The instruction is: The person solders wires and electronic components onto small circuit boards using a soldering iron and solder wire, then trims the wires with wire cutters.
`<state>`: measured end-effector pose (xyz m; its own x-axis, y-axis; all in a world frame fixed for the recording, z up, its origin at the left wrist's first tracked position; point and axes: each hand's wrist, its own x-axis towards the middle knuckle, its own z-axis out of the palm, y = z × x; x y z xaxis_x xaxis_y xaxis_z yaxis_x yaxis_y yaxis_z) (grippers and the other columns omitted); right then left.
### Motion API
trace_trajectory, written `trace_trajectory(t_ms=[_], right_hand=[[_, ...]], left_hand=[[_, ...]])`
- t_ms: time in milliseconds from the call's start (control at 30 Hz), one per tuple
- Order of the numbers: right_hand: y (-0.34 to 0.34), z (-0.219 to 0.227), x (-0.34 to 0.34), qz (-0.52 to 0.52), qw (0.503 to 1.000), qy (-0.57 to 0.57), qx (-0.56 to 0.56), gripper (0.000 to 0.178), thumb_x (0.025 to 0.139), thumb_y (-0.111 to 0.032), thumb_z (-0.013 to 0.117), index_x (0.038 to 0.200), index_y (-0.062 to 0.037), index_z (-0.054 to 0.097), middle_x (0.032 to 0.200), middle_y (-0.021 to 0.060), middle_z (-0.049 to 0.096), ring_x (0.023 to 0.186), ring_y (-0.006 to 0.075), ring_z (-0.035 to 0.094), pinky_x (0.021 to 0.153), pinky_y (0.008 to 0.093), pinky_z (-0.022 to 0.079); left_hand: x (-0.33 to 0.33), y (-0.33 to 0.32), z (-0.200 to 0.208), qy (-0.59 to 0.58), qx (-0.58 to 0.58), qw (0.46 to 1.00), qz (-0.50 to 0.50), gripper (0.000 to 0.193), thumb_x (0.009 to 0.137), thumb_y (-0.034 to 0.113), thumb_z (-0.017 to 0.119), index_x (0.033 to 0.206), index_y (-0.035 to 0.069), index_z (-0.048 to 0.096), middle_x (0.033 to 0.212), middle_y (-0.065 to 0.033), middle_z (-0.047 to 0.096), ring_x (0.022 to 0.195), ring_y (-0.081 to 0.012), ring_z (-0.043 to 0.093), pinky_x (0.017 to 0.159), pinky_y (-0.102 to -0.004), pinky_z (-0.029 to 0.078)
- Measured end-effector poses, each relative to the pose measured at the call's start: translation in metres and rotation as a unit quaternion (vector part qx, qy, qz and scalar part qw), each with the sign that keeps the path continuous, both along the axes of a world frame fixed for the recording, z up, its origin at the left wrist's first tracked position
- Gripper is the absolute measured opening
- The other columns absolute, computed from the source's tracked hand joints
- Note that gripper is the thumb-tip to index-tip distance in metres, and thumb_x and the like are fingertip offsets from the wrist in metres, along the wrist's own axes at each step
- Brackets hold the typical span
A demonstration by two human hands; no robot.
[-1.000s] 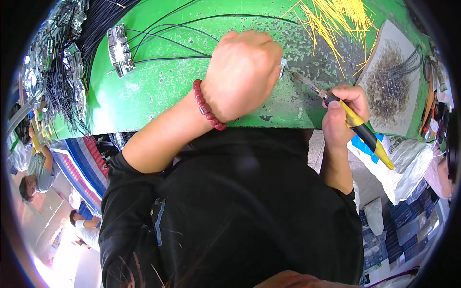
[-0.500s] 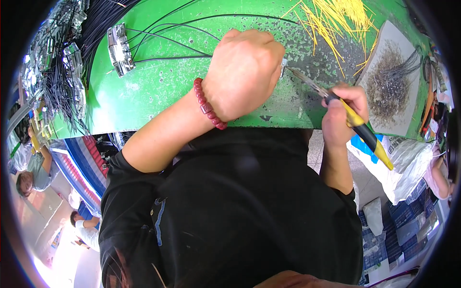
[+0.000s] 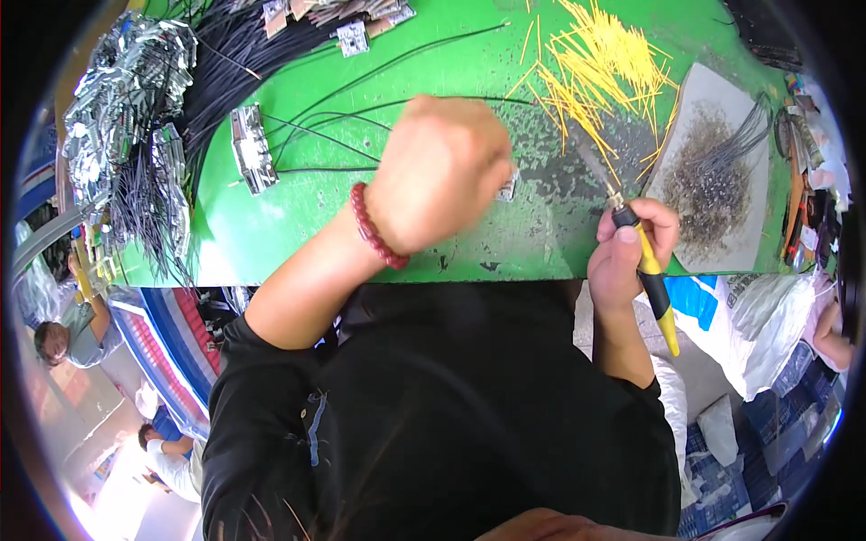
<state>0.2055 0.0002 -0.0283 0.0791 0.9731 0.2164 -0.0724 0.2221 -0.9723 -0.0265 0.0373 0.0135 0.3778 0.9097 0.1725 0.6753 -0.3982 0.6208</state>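
Note:
My left hand (image 3: 442, 171), with a red bead bracelet (image 3: 373, 230) at the wrist, is closed just above the green table. Its fingertips are hidden under the knuckles. A small silvery piece (image 3: 508, 187) pokes out beside it, and black wires (image 3: 329, 169) run in under the hand. In my right hand (image 3: 634, 248) is a yellow-and-black soldering iron (image 3: 661, 307), gripped like a pen. Its blurred tip points up and left, apart from the silvery piece. Left of my left hand lies a silvery metal part (image 3: 253, 149) with black wires coming from it.
Yellow thin sticks or wires (image 3: 604, 59) lie scattered at the far right. Beside them a pale pad (image 3: 753, 216) bears dark crumbs and thin wires. Silvery parts (image 3: 135, 81) with black wires are heaped at the left. Small boards (image 3: 354, 39) sit at the back.
The soldering iron's tip has swung away from the silvery piece, and its handle stands steeper. My left hand has shifted a little left with the piece. The view has shifted too.

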Motion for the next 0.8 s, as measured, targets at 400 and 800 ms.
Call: trace_trajectory(t_ms=[400,800], right_hand=[[-0.002,0.000,0.005,0.001,0.999,0.029,-0.020,0.030,0.085,-0.019,0.062,0.105,-0.0036,0.046,0.077,0.0068,0.053,0.062,0.0105,0.050,0.053,0.0213,0.039],[0.000,0.008,0.001,0.082,0.993,0.053,-0.070,0.033,0.094,-0.014,0.057,0.122,-0.0017,0.046,0.082,0.0141,0.067,0.056,0.0074,0.051,0.051,0.0207,0.042]], left_hand=[[-0.023,0.044,-0.002,-0.002,-0.064,0.981,0.185,0.017,0.088,0.019,0.062,0.092,0.004,0.056,0.083,-0.0116,0.060,0.077,-0.0306,0.061,0.065,-0.0416,0.049],[-0.026,0.062,-0.001,0.114,0.076,0.983,0.118,0.012,0.083,0.016,0.061,0.081,0.004,0.060,0.087,-0.0133,0.060,0.077,-0.0330,0.062,0.065,-0.0421,0.051]])
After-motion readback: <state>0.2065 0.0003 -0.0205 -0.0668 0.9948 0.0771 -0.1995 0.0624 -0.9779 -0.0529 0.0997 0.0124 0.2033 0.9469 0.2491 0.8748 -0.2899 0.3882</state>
